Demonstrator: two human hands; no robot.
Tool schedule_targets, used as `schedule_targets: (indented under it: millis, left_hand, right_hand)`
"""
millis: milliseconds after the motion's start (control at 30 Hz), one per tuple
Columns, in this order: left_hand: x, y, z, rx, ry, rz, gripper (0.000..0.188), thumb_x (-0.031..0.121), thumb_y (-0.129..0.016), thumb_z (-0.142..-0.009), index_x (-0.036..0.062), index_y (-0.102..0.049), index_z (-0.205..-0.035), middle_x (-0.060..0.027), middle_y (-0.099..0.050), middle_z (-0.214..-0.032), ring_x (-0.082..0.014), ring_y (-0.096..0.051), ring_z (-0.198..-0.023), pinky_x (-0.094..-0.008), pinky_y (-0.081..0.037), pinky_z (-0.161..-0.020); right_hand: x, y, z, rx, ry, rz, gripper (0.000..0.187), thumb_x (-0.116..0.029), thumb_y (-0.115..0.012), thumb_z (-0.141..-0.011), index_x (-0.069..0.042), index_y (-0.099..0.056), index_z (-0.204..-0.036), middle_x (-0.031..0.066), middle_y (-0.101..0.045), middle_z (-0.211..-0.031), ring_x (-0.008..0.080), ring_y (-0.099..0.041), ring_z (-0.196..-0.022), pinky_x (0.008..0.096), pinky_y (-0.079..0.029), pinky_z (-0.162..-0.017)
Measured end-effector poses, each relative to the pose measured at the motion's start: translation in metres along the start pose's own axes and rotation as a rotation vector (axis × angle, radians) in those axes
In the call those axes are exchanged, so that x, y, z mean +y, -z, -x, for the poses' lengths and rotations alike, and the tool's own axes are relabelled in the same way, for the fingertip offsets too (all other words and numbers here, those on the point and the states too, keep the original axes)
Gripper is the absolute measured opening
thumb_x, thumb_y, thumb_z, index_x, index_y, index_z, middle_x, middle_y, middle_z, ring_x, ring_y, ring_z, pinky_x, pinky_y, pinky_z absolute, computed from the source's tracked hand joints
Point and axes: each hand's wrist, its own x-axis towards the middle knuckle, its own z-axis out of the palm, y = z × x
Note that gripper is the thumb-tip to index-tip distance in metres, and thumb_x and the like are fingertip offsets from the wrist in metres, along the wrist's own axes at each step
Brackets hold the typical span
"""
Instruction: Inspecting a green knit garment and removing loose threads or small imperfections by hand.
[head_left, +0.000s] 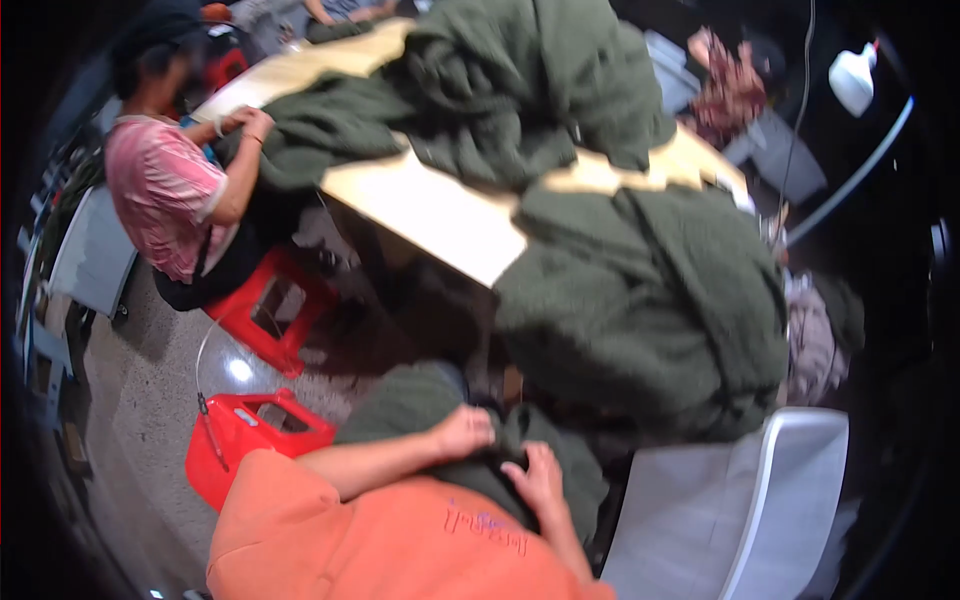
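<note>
A dark green piece of thick fleece-like cloth (400, 405) lies across my lap, bunched up between my hands. My left hand (464, 432) is closed on a fold of it, fingers curled. Just to the right and a little nearer, my right hand (541, 477) grips the same cloth between thumb and fingers, the thumb showing on its left side. The picture is slightly blurred, so the fingertips and the exact edge they hold are hard to make out.
Big heaps of the same green cloth (650, 300) cover much of a pale wooden table (430, 205) ahead. Red plastic stools (255, 440) stand at the left, a grey plastic bin (690, 500) at the right. A co-worker in a pink top (165, 185) handles cloth at the far left.
</note>
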Motion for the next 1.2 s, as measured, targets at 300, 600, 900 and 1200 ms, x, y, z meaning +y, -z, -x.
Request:
schedule_targets:
  millis: [300, 600, 900, 1200]
  left_hand:
    - [0.055, 0.025, -0.002, 0.115, 0.329, 0.614, 0.006, 0.005, -0.053, -0.076, 0.0017, -0.058, -0.078, -0.0044, -0.061, -0.076, -0.0098, -0.055, -0.066, -0.0234, -0.045, -0.063]
    - [0.052, 0.011, 0.003, -0.068, 0.033, 0.294, 0.006, 0.004, -0.056, -0.075, -0.0019, -0.058, -0.076, -0.0009, -0.055, -0.077, -0.0063, -0.049, -0.07, -0.0193, -0.039, -0.065]
    - [0.048, -0.006, 0.006, -0.248, 0.235, 0.342, 0.007, 0.005, -0.056, -0.076, -0.0003, -0.058, -0.072, 0.0023, -0.052, -0.069, -0.0039, -0.045, -0.063, -0.0189, -0.038, -0.057]
    - [0.053, 0.002, 0.007, -0.238, 0.261, 0.267, 0.01, 0.008, -0.056, -0.076, 0.0007, -0.057, -0.069, 0.0052, -0.05, -0.063, -0.0022, -0.041, -0.059, -0.0174, -0.034, -0.053]
  right_hand:
    - [0.016, 0.02, 0.003, -0.011, -0.178, -0.394, 0.022, -0.007, -0.054, -0.075, -0.001, -0.054, -0.096, 0.0185, -0.058, -0.085, 0.0322, -0.057, -0.079, 0.0331, -0.045, -0.068]
    - [-0.031, 0.046, 0.003, 0.052, 0.39, 0.088, 0.016, 0.0, -0.05, -0.061, -0.004, -0.054, -0.076, 0.0087, -0.054, -0.071, 0.0234, -0.055, -0.063, 0.0331, -0.043, -0.055]
    - [-0.045, 0.02, -0.005, 0.316, 0.575, -0.086, 0.019, 0.004, -0.059, -0.057, 0.001, -0.053, -0.075, 0.0069, -0.05, -0.059, 0.019, -0.047, -0.047, 0.0276, -0.038, -0.041]
    - [-0.044, 0.016, -0.01, 0.433, 0.573, -0.032, 0.019, 0.0, -0.054, -0.056, 0.001, -0.053, -0.074, 0.0082, -0.053, -0.066, 0.0188, -0.05, -0.052, 0.0281, -0.041, -0.045]
